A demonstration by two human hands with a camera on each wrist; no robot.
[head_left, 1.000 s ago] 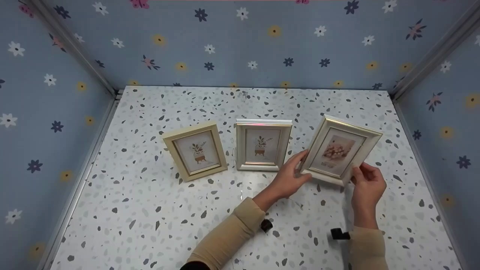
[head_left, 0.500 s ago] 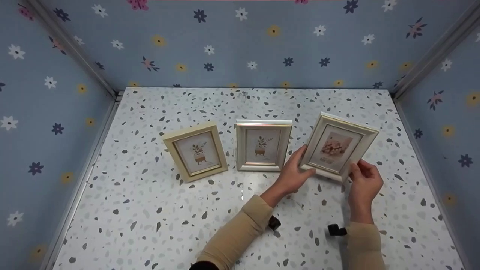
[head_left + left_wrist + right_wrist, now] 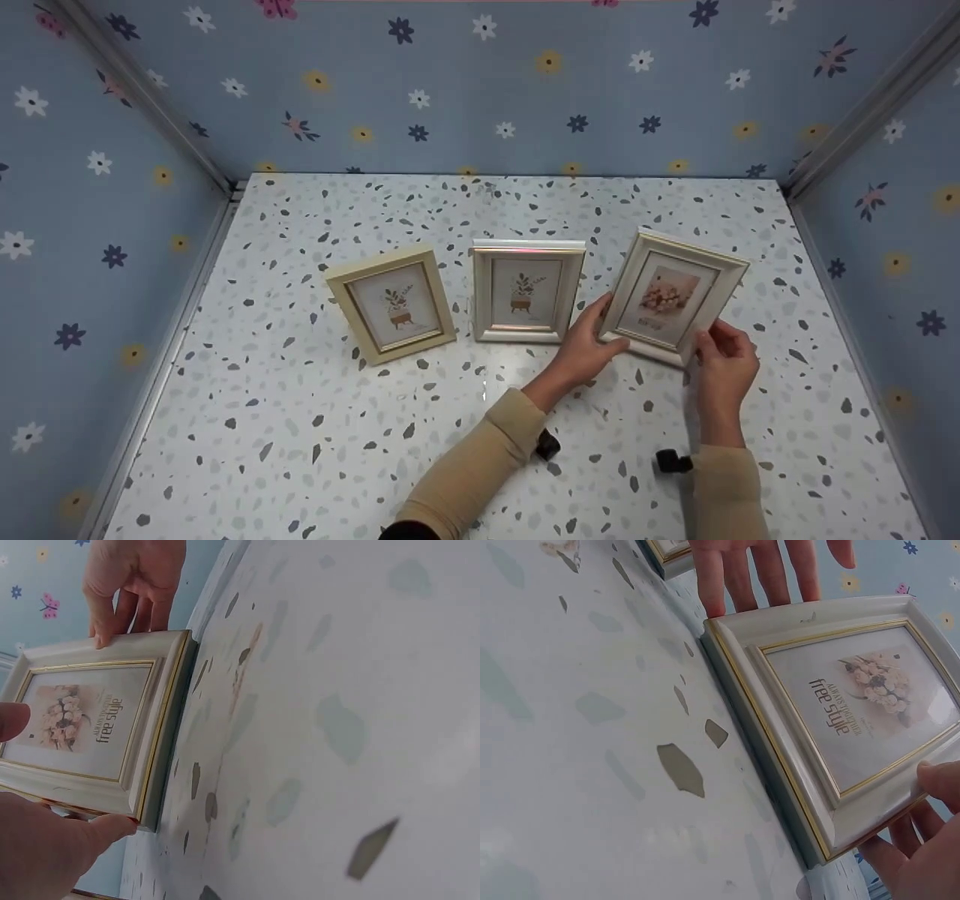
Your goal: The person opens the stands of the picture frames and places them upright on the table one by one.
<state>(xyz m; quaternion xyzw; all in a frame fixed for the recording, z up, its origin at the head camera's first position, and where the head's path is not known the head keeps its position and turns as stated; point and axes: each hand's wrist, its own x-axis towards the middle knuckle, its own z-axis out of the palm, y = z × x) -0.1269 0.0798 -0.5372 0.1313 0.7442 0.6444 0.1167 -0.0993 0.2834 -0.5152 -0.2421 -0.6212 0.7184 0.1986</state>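
Observation:
A cream picture frame (image 3: 733, 265) with gold lines and a print of pink flowers leans back, turned at an angle, on the right part of the tabletop. My left hand (image 3: 581, 352) holds its left side, the thumb at the lower front corner. At the opposite side, my right hand (image 3: 726, 371) pinches the edge; the right wrist view has that thumb (image 3: 941, 784) on the front and fingers behind. The lower edge sits at the tabletop. A silvery picture frame (image 3: 482, 300) with a potted-plant print stands close to my left hand.
Farther left stands a yellowish picture frame (image 3: 412, 349) with a similar plant print. The speckled white tabletop (image 3: 300, 450) meets blue flowered walls (image 3: 480, 82) at the back and sides. Small black devices (image 3: 670, 460) project from both sleeves.
The flower-print frame has shifted slightly left, and my right hand has moved left with it. My left forearm has come a little to the right. The other two frames stay put.

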